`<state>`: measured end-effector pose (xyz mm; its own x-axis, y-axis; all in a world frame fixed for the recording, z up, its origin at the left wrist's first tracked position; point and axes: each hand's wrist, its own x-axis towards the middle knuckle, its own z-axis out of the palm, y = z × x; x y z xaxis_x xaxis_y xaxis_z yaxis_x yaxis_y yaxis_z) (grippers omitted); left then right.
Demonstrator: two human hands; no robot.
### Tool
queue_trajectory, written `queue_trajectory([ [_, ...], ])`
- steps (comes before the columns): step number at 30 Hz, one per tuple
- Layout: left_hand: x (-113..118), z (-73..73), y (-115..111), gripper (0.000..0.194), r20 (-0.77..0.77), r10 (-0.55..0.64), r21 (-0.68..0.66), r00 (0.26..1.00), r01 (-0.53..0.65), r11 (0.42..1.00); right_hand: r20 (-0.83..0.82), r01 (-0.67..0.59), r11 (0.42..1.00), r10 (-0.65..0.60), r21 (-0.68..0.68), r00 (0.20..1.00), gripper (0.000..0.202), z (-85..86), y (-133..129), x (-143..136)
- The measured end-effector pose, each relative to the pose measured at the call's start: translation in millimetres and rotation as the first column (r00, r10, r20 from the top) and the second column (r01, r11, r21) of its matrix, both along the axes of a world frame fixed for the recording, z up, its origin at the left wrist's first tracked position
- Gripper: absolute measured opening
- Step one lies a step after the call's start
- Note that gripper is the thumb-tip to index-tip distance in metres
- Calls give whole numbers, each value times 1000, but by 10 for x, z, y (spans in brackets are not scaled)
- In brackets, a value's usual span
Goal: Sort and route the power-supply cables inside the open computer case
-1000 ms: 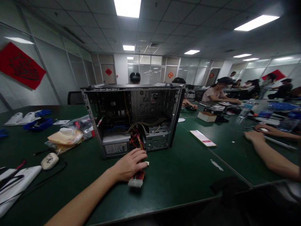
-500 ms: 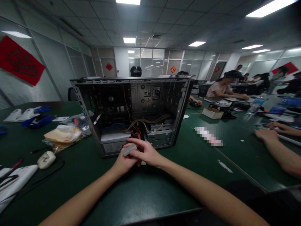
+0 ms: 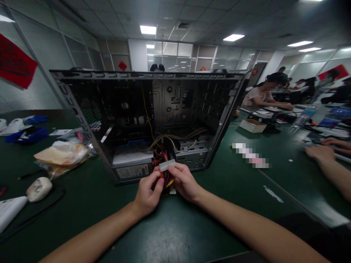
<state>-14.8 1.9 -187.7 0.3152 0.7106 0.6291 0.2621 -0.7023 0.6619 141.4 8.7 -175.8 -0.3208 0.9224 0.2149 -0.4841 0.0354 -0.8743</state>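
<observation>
An open computer case (image 3: 175,75) stands on the green table with its inside facing me. In front of its lower part, my right hand (image 3: 188,182) pinches a long white power connector (image 3: 167,165) between thumb and fingers. My left hand (image 3: 149,190) is closed on the bundle of coloured wires (image 3: 168,180) just below the connector. These wires run back to the power supply (image 3: 133,171) at the bottom of the case. A smaller pale plug (image 3: 172,191) hangs under the hands. Beige cables (image 3: 164,138) lie loosely across the inside of the case.
On the left are a plastic bag (image 3: 63,155), a white mouse (image 3: 39,189) and a blue tray (image 3: 27,136). A small box (image 3: 252,125) and a water bottle (image 3: 304,116) stand at the right. Another person's arm (image 3: 326,164) rests on the table's right side.
The white connector has turned from tilted to nearly level and sits a little higher and to the right. The right hand has moved from over the left to beside it. The view has come closer.
</observation>
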Motion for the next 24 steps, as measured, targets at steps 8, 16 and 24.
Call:
queue_trajectory([
  [8,0,26,-30,25,59,177,4,983,-177,984,0,52,999,-52,7,999,35,-35,-40,-24],
  [16,3,48,-35,29,77,113,-73,991,-107,992,159,123,976,-152,181,975,35,-145,-19,-18],
  [24,-57,76,-34,48,117,-5,72,993,-3,997,272,51,568,-469,821,840,28,-1,-143,22],
])
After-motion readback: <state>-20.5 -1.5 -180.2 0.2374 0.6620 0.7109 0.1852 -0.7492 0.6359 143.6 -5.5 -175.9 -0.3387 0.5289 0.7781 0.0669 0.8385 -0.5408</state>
